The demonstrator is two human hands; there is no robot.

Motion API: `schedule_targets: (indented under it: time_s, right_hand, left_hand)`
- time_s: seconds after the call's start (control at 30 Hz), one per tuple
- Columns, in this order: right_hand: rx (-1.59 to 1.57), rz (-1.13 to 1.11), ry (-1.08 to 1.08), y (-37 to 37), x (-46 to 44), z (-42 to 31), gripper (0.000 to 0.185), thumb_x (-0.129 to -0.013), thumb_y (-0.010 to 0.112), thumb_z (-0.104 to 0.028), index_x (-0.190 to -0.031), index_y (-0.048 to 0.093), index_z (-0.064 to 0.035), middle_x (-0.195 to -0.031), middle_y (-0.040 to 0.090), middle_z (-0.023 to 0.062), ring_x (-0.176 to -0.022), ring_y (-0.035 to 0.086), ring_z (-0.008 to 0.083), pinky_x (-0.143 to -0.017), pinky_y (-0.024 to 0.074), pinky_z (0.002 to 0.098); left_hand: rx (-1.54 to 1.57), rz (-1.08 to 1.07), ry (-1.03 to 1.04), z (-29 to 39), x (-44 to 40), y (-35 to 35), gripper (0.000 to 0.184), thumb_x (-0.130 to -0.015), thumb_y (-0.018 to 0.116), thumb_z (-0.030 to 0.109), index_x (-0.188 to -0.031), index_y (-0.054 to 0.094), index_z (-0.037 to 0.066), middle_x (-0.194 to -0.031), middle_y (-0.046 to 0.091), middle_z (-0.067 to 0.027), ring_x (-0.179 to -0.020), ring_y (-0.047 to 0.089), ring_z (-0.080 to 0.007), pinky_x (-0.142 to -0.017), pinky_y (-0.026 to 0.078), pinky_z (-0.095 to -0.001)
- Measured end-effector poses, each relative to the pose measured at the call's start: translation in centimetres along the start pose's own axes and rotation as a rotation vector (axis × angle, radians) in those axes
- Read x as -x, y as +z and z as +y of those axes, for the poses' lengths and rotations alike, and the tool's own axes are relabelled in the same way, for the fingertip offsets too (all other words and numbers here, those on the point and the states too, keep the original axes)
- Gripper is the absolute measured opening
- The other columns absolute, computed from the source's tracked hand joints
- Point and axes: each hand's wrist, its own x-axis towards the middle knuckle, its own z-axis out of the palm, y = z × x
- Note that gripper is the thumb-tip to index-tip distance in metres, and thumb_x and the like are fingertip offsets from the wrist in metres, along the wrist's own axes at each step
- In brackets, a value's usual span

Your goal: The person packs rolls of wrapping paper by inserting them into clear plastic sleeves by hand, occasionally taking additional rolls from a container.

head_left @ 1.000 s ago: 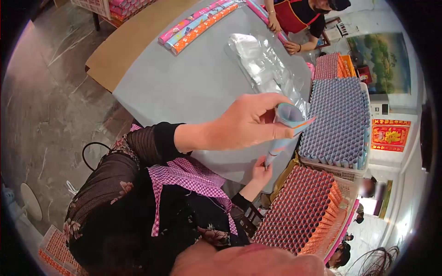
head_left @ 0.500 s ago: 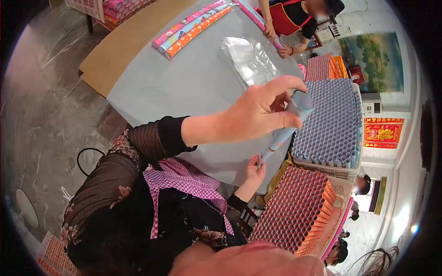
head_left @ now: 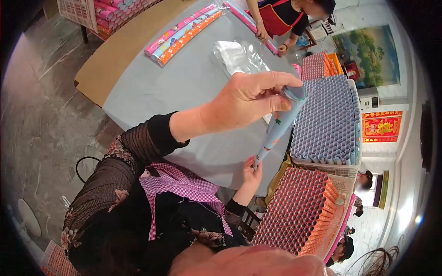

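Note:
A light-blue roll of wrapping paper (head_left: 275, 131), printed with small carrot-like figures, is held at a slant between my hands. Close to the camera, my left hand (head_left: 248, 99) grips its open upper end, thumb on one side and fingers on the other. At the far, narrow-looking end, my right hand (head_left: 252, 174) pinches the roll with the fingertips. Beneath my left hand lies a clear plastic bag (head_left: 232, 55) on the grey tabletop (head_left: 175, 92).
Three wrapped rolls (head_left: 184, 34) in pink, blue and orange lie across the table. A co-worker in a red apron (head_left: 281, 20) handles another roll (head_left: 241, 18). Crates of upright blue rolls (head_left: 324, 122) and orange rolls (head_left: 294, 211) stand beside the table.
My left hand and the roll's upper end have shifted slightly. The roll has turned, and more of its printed side shows. The co-worker's hands have moved a little along their roll.

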Motion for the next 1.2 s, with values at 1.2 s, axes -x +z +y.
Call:
schedule_targets:
  time_s: [1.2]
  right_hand:
    - [0.069,0.024,-0.126,-0.4,0.8,-0.4,0.031,-0.092,0.059,-0.021,-0.105,0.053,0.0066,-0.097,0.060,0.0189,-0.089,0.060,0.0337,-0.076,0.0594,0.0393]
  left_hand:
    - [-0.207,-0.130,-0.121,0.7,-0.2,-4.0,0.014,-0.092,0.062,0.013,-0.096,0.054,0.001,-0.081,0.059,-0.0018,-0.071,0.058,-0.0088,-0.066,0.048,-0.0233]
